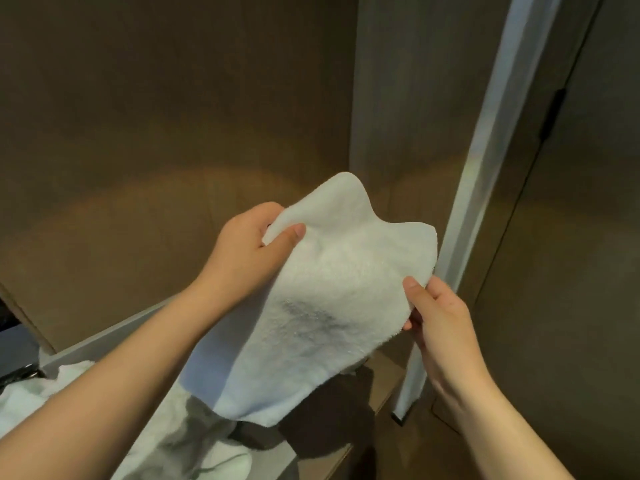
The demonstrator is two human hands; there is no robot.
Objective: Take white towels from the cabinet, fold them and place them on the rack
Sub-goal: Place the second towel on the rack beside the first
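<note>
A small white towel [322,299] hangs in the air in front of the open cabinet, held between both hands. My left hand [246,247] pinches its upper left corner, thumb on the near face. My right hand [436,313] grips its right edge, thumb on top. The towel sags and its lower end droops toward the shelf. More white towels [31,393] lie crumpled at the lower left, and another pale towel [204,441] lies under my left forearm. No rack is visible.
The brown cabinet back wall [173,116] fills the upper view. A pale metal post [485,168] runs down on the right beside a brown door panel [581,237]. A dark brown cloth [329,420] lies under the towel. A black object [17,355] sits at far left.
</note>
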